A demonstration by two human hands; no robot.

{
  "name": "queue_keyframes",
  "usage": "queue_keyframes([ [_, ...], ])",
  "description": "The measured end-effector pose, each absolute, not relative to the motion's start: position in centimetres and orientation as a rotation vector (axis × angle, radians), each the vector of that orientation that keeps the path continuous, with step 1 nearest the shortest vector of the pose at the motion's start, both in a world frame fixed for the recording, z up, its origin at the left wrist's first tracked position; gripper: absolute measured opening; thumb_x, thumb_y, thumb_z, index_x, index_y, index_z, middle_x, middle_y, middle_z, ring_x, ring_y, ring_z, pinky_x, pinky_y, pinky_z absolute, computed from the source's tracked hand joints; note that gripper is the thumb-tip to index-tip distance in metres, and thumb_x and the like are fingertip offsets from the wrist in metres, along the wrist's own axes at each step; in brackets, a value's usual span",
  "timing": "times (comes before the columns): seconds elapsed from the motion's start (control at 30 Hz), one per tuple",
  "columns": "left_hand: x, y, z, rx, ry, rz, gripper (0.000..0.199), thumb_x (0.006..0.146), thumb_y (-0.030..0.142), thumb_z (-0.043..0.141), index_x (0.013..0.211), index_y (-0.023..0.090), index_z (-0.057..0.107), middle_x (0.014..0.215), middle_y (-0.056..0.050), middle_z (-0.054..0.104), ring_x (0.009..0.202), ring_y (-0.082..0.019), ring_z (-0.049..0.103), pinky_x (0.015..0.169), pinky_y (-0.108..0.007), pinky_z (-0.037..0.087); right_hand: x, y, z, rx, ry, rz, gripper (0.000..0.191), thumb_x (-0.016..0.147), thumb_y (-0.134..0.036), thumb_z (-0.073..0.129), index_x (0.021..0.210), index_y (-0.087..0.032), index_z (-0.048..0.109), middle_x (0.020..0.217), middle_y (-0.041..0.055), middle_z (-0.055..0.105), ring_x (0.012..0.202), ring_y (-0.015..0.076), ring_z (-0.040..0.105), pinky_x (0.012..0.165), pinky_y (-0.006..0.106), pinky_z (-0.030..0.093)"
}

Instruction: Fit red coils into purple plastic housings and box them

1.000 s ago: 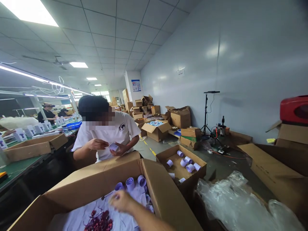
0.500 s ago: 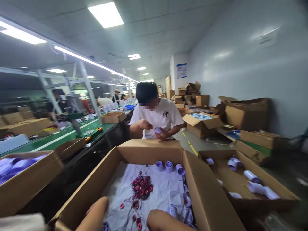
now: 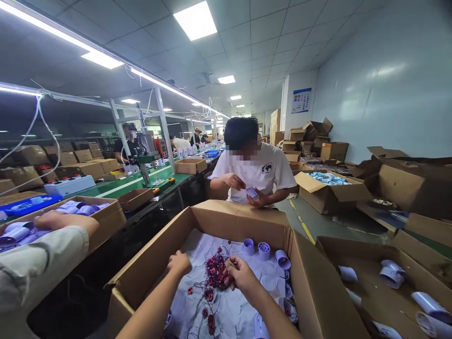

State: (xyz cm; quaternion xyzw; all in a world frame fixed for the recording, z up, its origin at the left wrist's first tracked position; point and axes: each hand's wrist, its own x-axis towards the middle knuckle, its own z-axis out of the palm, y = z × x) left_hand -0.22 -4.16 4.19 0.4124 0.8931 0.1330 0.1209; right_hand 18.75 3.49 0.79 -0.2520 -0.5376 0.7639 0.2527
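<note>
Over the right side of a pile of small dark-red round parts with thin wires (image 3: 214, 272), my right hand (image 3: 242, 278) is closed, thumb and forefinger pinched on a wired red part, mostly hidden by the fingers. My left hand (image 3: 179, 263) hovers left of the pile, fingers curled downward; whatever they may hold is hidden. Both hands are inside a cardboard box (image 3: 243, 217) lined with white sheeting (image 3: 197, 240). Purple cylindrical cups stand along its far right, among them an upright one with a spoked end (image 3: 263, 250) and a tilted one (image 3: 282, 259).
Across the box, a person (image 3: 252, 165) in a white shirt handles a small purple cup (image 3: 252, 192). At left, another person's arm (image 3: 67, 226) reaches into a carton of purple cylinders (image 3: 76, 207). A low carton (image 3: 367, 282) with purple cylinders sits right; a green conveyor runs left.
The view has shifted left. Both my hands have come forward into the box, the right one to the red parts. Another person's arm now extends into the left carton.
</note>
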Motion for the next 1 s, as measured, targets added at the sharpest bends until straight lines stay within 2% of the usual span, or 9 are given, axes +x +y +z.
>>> queue_keyframes([
  [0.13, 1.4, -1.3, 4.3, 1.359, 2.339, 0.443, 0.043, 0.063, 0.013, 0.067, 0.105, 0.016, 0.058, 0.099, -0.006, 0.059, 0.09, -0.022, 0.056, 0.074, -0.031, 0.044, 19.1, 4.3, 1.3, -0.698, -1.376, 1.999, 0.044, 0.05, -0.052, 0.074, 0.07, -0.019, 0.052, 0.053, -0.0061, 0.054, 0.042, 0.0076, 0.046, 0.038, 0.019, 0.028],
  [0.27, 2.6, -1.1, 4.8, 1.401, 1.558, 0.71, 0.041, 0.057, 0.017, 0.066, 0.098, 0.018, 0.06, 0.082, 0.002, 0.057, 0.076, -0.015, 0.051, 0.064, -0.024, 0.039, 19.9, 5.4, 1.4, -0.682, -1.168, 2.05, 0.047, 0.045, -0.033, 0.078, 0.084, -0.017, 0.058, 0.066, -0.0022, 0.061, 0.057, 0.01, 0.055, 0.054, 0.022, 0.042],
  [0.33, 2.8, -1.6, 4.9, 1.313, 1.3, 0.846, 0.044, 0.055, 0.018, 0.07, 0.098, 0.018, 0.06, 0.08, 0.002, 0.056, 0.073, -0.013, 0.048, 0.063, -0.023, 0.036, 20.3, 6.0, 1.5, -0.693, -1.189, 2.016, 0.049, 0.045, -0.032, 0.077, 0.087, -0.017, 0.058, 0.072, -0.0005, 0.062, 0.062, 0.0118, 0.058, 0.058, 0.025, 0.044],
  [0.4, 2.8, -1.8, 4.9, 1.235, 1.128, 0.929, 0.048, 0.057, 0.019, 0.074, 0.102, 0.021, 0.059, 0.079, 0.003, 0.055, 0.069, -0.011, 0.046, 0.063, -0.022, 0.035, 20.6, 6.4, 1.8, -0.708, -1.295, 1.945, 0.049, 0.048, -0.035, 0.075, 0.091, -0.019, 0.057, 0.072, -0.0006, 0.06, 0.06, 0.013, 0.058, 0.055, 0.026, 0.042],
  [0.5, 3.0, -1.9, 4.7, 1.177, 0.908, 1.008, 0.054, 0.052, 0.016, 0.08, 0.102, 0.024, 0.062, 0.105, -0.001, 0.054, 0.081, -0.013, 0.051, 0.07, -0.023, 0.038, 21.0, 6.5, 2.0, -0.692, -1.488, 1.849, 0.047, 0.055, -0.041, 0.071, 0.095, -0.021, 0.055, 0.068, -0.0026, 0.058, 0.055, 0.0132, 0.056, 0.048, 0.025, 0.037],
  [0.6, 3.7, -1.7, 4.7, 1.111, 0.749, 1.036, 0.068, 0.045, 0.011, 0.082, 0.108, 0.026, 0.063, 0.138, -0.003, 0.035, 0.107, -0.022, 0.049, 0.081, -0.027, 0.041, 21.3, 6.4, 2.1, -0.65, -1.659, 1.812, 0.043, 0.06, -0.045, 0.067, 0.092, -0.02, 0.051, 0.062, -0.0047, 0.056, 0.051, 0.0116, 0.054, 0.046, 0.024, 0.032],
  [0.7, 4.5, -1.5, 4.8, 1.014, 0.667, 1.027, 0.08, 0.048, 0.009, 0.078, 0.122, 0.03, 0.056, 0.143, -0.005, 0.034, 0.106, -0.023, 0.052, 0.08, -0.028, 0.043, 21.6, 6.2, 2.1, -0.651, -1.74, 1.8, 0.044, 0.062, -0.049, 0.065, 0.09, -0.02, 0.048, 0.056, -0.0072, 0.053, 0.046, 0.0098, 0.05, 0.044, 0.023, 0.027],
  [0.87, 5.0, -1.2, 4.6, 0.945, 0.583, 1.132, 0.064, 0.052, 0.01, 0.073, 0.113, 0.027, 0.062, 0.124, -0.005, 0.052, 0.089, -0.018, 0.058, 0.075, -0.028, 0.044, 22.2, 6.1, 2.5, -0.654, -1.737, 1.82, 0.047, 0.06, -0.048, 0.068, 0.089, -0.023, 0.04, 0.057, -0.0093, 0.054, 0.046, 0.0099, 0.051, 0.043, 0.021, 0.024],
  [1.0, 4.9, -1.2, 4.7, 1.039, 0.705, 1.042, 0.057, 0.054, 0.01, 0.073, 0.108, 0.025, 0.064, 0.104, -0.004, 0.06, 0.083, -0.017, 0.057, 0.071, -0.027, 0.041, 22.9, 6.1, 3.0, -0.6, -1.76, 1.844, 0.048, 0.061, -0.056, 0.069, 0.084, -0.021, 0.045, 0.055, -0.0078, 0.055, 0.045, 0.0088, 0.05, 0.044, 0.021, 0.027],
])
